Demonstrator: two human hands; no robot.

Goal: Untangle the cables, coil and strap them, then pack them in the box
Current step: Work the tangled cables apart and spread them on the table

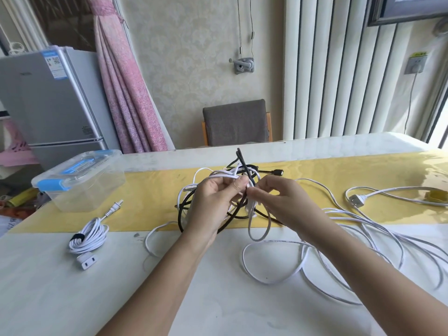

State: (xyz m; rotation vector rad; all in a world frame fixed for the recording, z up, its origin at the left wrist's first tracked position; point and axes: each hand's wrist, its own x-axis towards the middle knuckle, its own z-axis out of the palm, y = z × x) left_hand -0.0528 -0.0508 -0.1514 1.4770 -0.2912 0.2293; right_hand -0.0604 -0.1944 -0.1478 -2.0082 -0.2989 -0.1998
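A knot of black and white cables hangs above the table's middle. My left hand grips white strands at the top of the knot. My right hand pinches a white strand just beside it, fingertips almost touching the left hand. A black cable loop droops under the left hand. Long loose white cable spreads over the table to the right, ending in a white plug. At the left lies a coiled white cord bound with a black strap. The clear plastic box with blue latches stands closed at the far left.
A yellow runner crosses the white table. A grey chair stands behind the far edge. A yellow object sits on the white cable at the right edge. A silver fridge and pink curtain are off to the left.
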